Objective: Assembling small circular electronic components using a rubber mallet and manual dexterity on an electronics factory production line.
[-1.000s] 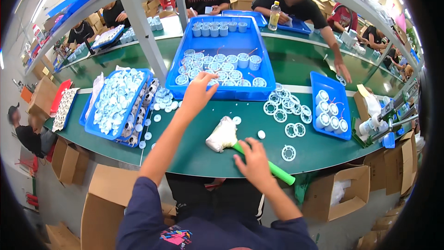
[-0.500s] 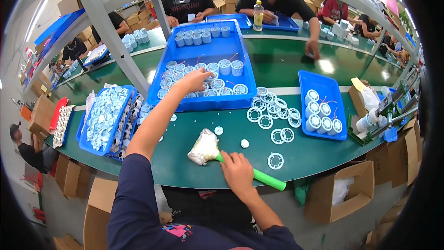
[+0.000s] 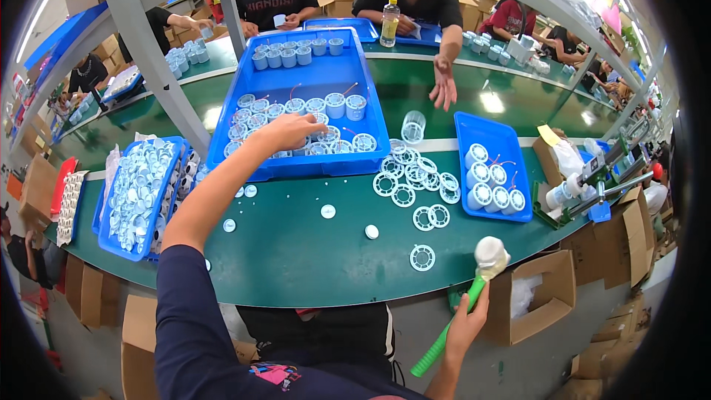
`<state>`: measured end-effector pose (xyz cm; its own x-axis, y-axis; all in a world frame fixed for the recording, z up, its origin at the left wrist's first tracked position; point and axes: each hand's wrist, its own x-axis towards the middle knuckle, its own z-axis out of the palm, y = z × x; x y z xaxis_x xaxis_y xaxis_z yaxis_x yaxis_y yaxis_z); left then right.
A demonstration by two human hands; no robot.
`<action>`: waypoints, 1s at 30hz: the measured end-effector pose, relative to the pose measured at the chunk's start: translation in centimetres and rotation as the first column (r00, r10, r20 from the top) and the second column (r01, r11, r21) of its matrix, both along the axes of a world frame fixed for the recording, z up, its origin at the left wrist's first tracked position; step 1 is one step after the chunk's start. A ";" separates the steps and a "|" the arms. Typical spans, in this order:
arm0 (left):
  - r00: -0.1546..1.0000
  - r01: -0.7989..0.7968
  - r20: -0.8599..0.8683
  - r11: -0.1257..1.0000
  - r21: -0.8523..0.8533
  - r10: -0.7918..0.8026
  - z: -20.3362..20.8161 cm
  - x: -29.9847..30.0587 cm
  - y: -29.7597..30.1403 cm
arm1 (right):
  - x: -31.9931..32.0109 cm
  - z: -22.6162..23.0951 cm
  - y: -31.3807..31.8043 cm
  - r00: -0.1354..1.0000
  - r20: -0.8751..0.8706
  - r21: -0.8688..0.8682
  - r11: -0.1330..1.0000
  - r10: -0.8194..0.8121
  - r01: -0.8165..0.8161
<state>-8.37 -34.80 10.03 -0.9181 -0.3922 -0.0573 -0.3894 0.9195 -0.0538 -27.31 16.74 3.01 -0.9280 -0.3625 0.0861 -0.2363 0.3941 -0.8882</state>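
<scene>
My left hand (image 3: 290, 133) reaches into the big blue tray (image 3: 296, 169). Its fingers bend down around the top of one of the white plastic cylinders (image 3: 335, 106); the fingertips are partly hidden. Many of these cylinders have slotted ring tops, and some have thin red wires. My right hand (image 3: 466, 320) grips a mallet by its green handle (image 3: 437, 352). The mallet's head (image 3: 491, 255), wrapped in a whitish covering, points up past the table's front edge. Flat white slotted rings (image 3: 404, 195) lie scattered right of the tray, with a single ring (image 3: 422, 258) nearer me.
A smaller blue tray (image 3: 494, 212) with several wired cylinders stands right, beside a metal clamp fixture (image 3: 585, 185). Stacked trays of white parts (image 3: 141, 192) sit left. A co-worker's hand (image 3: 444, 89) spreads over the green belt behind a see-through round thing (image 3: 413, 127). A grey post (image 3: 152, 52) rises left.
My right hand has lifted the mallet off the table and carried it right, head upward. My left hand stays at the cylinders. The co-worker's hand has shifted, and the see-through round thing has appeared.
</scene>
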 end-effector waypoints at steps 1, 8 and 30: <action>1.000 0.000 -0.004 1.000 0.002 0.000 -0.1 0.0 0.0 | -0.3 -0.5 -0.2 0.999 -0.033 -0.018 1.000 -0.012 0.011; 0.994 -0.098 0.059 0.990 0.099 0.092 0.2 -1.2 -0.9 | -2.1 -1.4 -5.4 0.996 -0.020 0.028 0.996 0.086 -0.085; 0.956 -0.265 -0.105 0.960 0.094 0.274 2.3 -1.4 -0.8 | -2.3 -2.4 -7.3 0.943 -0.313 0.326 0.946 0.115 -0.007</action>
